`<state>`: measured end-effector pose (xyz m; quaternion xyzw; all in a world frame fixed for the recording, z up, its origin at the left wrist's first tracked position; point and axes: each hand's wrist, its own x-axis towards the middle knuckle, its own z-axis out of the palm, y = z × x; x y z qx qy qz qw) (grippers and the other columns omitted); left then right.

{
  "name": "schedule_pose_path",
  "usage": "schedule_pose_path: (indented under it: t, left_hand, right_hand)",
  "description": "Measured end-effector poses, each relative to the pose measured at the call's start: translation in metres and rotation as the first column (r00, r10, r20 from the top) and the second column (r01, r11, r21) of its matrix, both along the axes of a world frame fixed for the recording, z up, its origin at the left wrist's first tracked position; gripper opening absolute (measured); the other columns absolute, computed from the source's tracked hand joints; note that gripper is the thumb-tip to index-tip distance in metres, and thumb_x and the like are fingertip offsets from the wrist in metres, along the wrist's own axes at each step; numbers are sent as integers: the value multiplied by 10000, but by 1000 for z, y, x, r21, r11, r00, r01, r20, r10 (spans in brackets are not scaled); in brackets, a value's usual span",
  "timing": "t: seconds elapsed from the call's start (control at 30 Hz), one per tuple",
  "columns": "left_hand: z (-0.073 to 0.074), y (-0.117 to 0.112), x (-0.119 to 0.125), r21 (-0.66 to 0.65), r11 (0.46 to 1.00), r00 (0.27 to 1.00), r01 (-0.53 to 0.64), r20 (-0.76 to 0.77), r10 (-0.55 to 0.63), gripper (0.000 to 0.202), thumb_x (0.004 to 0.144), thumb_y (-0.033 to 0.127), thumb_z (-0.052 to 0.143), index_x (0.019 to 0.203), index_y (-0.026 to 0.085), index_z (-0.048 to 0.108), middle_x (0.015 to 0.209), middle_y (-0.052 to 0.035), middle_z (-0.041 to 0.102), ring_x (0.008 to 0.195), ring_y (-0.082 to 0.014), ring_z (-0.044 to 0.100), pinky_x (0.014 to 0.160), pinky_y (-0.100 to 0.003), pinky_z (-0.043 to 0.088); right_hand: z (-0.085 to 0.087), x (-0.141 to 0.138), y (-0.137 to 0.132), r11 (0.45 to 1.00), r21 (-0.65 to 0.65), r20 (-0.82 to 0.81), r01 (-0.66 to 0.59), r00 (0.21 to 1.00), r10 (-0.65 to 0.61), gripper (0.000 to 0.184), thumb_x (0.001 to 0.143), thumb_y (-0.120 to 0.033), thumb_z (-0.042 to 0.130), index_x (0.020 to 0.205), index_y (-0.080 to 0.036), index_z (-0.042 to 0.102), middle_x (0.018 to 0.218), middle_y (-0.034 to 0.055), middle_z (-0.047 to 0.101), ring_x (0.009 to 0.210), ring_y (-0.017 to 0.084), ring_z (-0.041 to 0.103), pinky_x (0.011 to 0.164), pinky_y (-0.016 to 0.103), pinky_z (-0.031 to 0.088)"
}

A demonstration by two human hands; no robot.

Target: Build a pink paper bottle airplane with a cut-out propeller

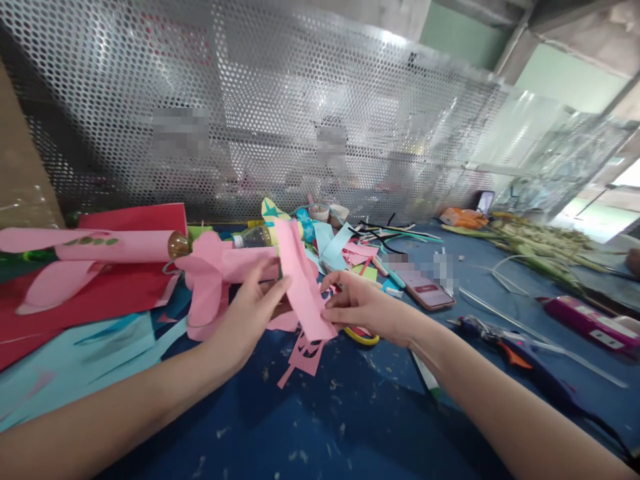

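A long pink paper strip (pixel 303 280), creased along its length, is held up at a tilt over the table. My left hand (pixel 260 297) pinches its left edge, some fingers hidden behind the paper. On the other side my right hand (pixel 353 300) closes thumb and fingers on the lower right edge. Beneath lies a pink paper offcut (pixel 306 357) with cut-out holes. Just behind my left hand is a pink paper-covered model plane (pixel 213 267). Yellow-handled scissors (pixel 364 337), partly covered, rest under my right hand.
Another pink paper-covered bottle plane (pixel 120 245) lies on red paper (pixel 30 307) at left, near light blue sheets (pixel 110 350). A phone (pixel 425 287), a blue glue gun (pixel 530 363) and a magenta box-like object (pixel 590 323) are at right. Perforated metal (pixel 280 120) stands behind.
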<state>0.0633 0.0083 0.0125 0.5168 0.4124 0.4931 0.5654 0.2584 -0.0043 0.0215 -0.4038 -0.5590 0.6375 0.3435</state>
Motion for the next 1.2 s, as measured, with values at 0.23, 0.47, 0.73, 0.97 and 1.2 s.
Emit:
schedule_pose_path:
  t: [0.23, 0.47, 0.73, 0.97, 1.2]
  left_hand:
    - [30, 2, -15, 803, 572, 749, 169, -481, 455, 668, 694, 92, 581, 1320, 289, 453, 1405, -82, 377, 1331, -294, 349, 1078, -514, 335]
    - [57, -6, -18, 586, 699, 761, 409, -642, 92, 94, 788, 290, 650, 796, 256, 737, 805, -11, 722, 830, -218, 648, 835, -362, 506]
    - [47, -16, -7, -76, 946, 948, 315, -16, -317, 245, 728, 420, 734, 839, 203, 747, 782, -31, 751, 714, -192, 679, 666, -287, 535]
    - [33, -8, -4, -139, 981, 991, 132, 34, -128, 271, 630, 406, 806, 747, 178, 717, 670, -1, 720, 622, -163, 646, 599, -265, 520]
    - [22, 0, -4, -234, 955, 980, 181, -41, -196, 323, 555, 318, 855, 813, 156, 747, 878, -55, 769, 761, -190, 685, 705, -282, 543]
  right_hand:
    - [14, 16, 2, 986, 89, -141, -143, 978, 154, 130, 741, -183, 765, 808, -134, 666, 637, -47, 669, 530, 23, 578, 517, 108, 439]
    - [20, 21, -7, 969, 60, -448, -240, 861, 241, 174, 738, -312, 794, 841, -179, 751, 714, -6, 715, 637, 66, 660, 623, 137, 517]
    - [13, -7, -11, 987, 158, -160, 0, 987, 26, 407, 683, -493, 786, 911, -173, 682, 797, -10, 652, 726, 99, 608, 701, 233, 500]
    - [0, -26, -16, 997, -10, -45, -77, 996, 77, 397, 545, -436, 865, 702, -172, 614, 630, -44, 625, 585, 100, 590, 634, 254, 495]
    - [-12, -23, -7, 991, 85, 27, 106, 994, -109, 367, 656, -461, 782, 762, -178, 573, 595, -59, 572, 506, 89, 529, 526, 236, 448]
